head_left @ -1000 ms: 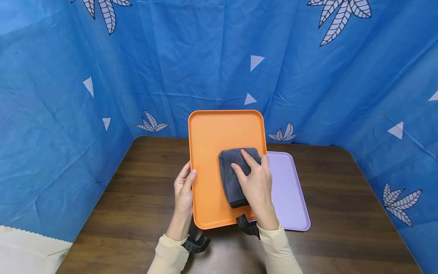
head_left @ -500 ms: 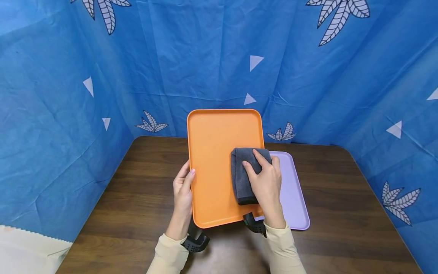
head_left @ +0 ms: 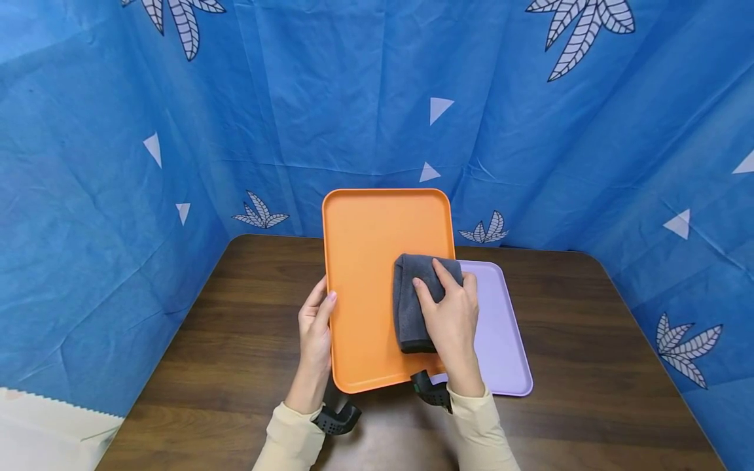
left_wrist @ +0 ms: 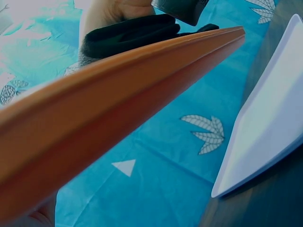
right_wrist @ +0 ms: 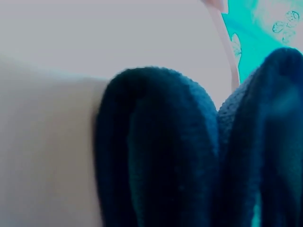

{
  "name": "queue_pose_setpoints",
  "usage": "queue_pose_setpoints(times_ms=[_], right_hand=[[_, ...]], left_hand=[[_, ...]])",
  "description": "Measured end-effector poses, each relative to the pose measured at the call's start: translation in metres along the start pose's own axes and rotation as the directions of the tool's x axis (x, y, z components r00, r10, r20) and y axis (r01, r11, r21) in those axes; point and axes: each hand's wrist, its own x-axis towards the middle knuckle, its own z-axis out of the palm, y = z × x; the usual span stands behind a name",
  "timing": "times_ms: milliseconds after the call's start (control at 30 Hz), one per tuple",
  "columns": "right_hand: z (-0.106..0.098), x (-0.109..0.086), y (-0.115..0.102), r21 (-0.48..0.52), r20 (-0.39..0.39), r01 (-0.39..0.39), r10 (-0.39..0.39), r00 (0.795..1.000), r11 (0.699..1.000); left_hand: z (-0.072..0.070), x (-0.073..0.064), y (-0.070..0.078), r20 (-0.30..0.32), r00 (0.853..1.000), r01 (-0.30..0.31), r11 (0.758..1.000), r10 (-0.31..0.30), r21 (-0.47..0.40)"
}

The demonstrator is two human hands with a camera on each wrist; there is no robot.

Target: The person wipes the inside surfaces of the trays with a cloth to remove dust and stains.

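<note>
My left hand (head_left: 315,332) grips the left rim of an orange tray (head_left: 362,261), thumb over the edge and fingers behind. The tray is raised and tilted, with its inner face towards the head camera. On its right half lies a folded dark grey cloth (head_left: 406,311), which my right hand (head_left: 452,320) holds between thumb and fingers against the surface. In the left wrist view the tray (left_wrist: 109,104) shows edge-on, and the cloth (left_wrist: 132,38) sits along its upper side. Thick folds of the cloth (right_wrist: 163,151) fill the right wrist view.
A light purple tray (head_left: 501,340) lies on the brown wooden table (head_left: 589,366), partly hidden behind the orange tray. Blue patterned curtains (head_left: 330,98) enclose the back and both sides. Each wrist wears a black camera mount (head_left: 338,418).
My right hand has slid the cloth rightwards across the orange tray, then slightly back left. The tray has shifted a little left, while my left hand keeps its grip.
</note>
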Motion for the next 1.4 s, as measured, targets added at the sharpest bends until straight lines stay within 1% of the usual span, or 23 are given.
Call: queue_pose_setpoints(times_ms=[133,300,500,667,800,933,1033,1167,1400], right_hand=[[0.005,-0.005,-0.007,0.000,0.001,0.027,-0.027,1.000,1.000],[0.011,-0.012,-0.017,-0.004,0.024,0.061,-0.061,0.998,0.998],[0.016,-0.017,-0.026,-0.023,0.023,0.137,-0.136,0.990,0.990],[0.019,-0.021,-0.034,-0.051,0.018,0.205,-0.204,0.979,0.977],[0.023,-0.025,-0.040,-0.067,0.027,0.256,-0.255,0.967,0.964],[0.028,-0.030,-0.046,-0.071,0.036,0.324,-0.322,0.946,0.943],[0.030,-0.034,-0.049,-0.073,0.040,0.367,-0.365,0.930,0.927],[0.030,-0.035,-0.050,-0.075,0.033,0.387,-0.386,0.922,0.919],[0.030,-0.035,-0.048,-0.063,0.039,0.384,-0.382,0.923,0.921]], left_hand=[[0.000,0.000,0.000,-0.006,1.000,-0.001,1.000,0.001,0.005],[0.000,0.001,-0.001,-0.008,1.000,-0.005,1.000,0.005,0.003],[0.000,0.001,-0.001,-0.003,1.000,-0.008,1.000,0.008,-0.002],[0.001,0.000,-0.002,0.005,1.000,-0.011,1.000,0.011,-0.010],[0.001,0.000,-0.003,0.025,1.000,-0.012,0.999,0.012,-0.035],[0.001,0.000,-0.005,0.054,0.998,-0.012,0.999,0.015,-0.052],[0.000,-0.001,-0.006,0.060,0.998,-0.012,0.999,0.015,-0.047],[0.001,-0.001,-0.007,0.056,0.998,-0.012,0.999,0.014,-0.035],[0.002,-0.002,-0.006,0.065,0.998,-0.004,0.999,0.006,-0.033]])
